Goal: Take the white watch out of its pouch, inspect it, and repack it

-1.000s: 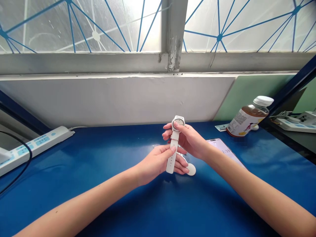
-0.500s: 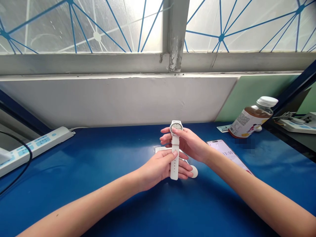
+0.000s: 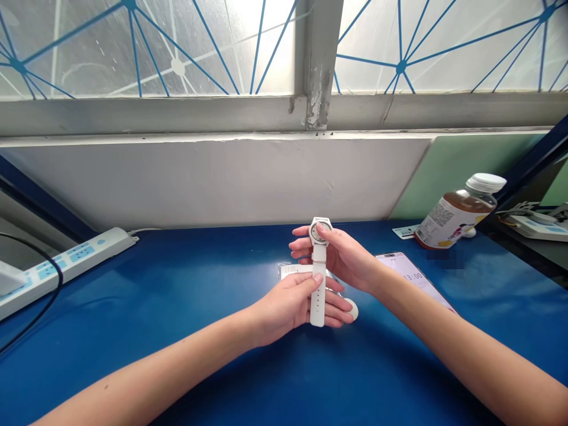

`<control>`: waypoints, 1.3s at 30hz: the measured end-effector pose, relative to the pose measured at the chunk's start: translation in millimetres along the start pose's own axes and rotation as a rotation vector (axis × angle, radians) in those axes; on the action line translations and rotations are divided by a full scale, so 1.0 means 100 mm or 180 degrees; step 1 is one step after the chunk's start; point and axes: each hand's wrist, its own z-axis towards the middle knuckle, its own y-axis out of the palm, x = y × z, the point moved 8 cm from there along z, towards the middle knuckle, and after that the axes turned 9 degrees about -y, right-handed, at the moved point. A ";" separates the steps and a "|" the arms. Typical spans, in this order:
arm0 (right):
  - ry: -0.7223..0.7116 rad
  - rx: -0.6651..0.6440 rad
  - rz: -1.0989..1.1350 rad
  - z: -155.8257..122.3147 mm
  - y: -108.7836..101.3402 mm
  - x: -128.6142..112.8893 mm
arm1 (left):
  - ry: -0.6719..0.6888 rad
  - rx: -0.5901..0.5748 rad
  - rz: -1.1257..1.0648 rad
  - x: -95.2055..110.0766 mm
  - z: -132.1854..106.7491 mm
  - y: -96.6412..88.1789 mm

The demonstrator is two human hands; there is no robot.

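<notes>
Blue table (image 3: 177, 355) set against a white wall, under a frosted window with blue line pattern. Daylight from behind.

Far left: white power strip (image 3: 66, 263) lying on the table edge, a dark cable looping beside it.

Centre: both forearms reach in over the table. Left hand (image 3: 288, 305) has its fingers closed on the lower end of a white watch (image 3: 318, 266), thumb on the front of the strap, other fingers curled behind it. The watch is held off the table, roughly upright, dial at the top facing the camera. Right hand (image 3: 344, 257) grips the case end, thumb tip on the dial, fingers wrapped behind. A clear plastic sleeve (image 3: 290, 269) lies on the table behind the hands; a small white oval piece (image 3: 352, 307) shows just under the left fingertips.

Judgement: watch looks light; strap soft and bendy, likely to flop if held at one end only. Case is rigid, its glass face the part to spare. Best hold is by the case sides plus the strap.

Right: a phone (image 3: 412, 278) with lit screen lies flat beside the right wrist. Further right, a bottle (image 3: 457, 213) of brown liquid with white cap, tilted.
</notes>
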 end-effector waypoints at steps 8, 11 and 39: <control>0.0205 -0.0197 0.0166 -0.02 0.04 0.09 | -0.0032 -0.0065 0.0028 -0.03 -0.01 0.02; 0.0232 -0.0270 0.0327 -0.01 0.05 0.11 | -0.0087 -0.0044 0.0025 -0.05 -0.02 0.03; 0.0475 -0.0407 0.0817 -0.04 0.13 0.11 | -0.0222 0.0134 0.0046 -0.10 -0.05 0.00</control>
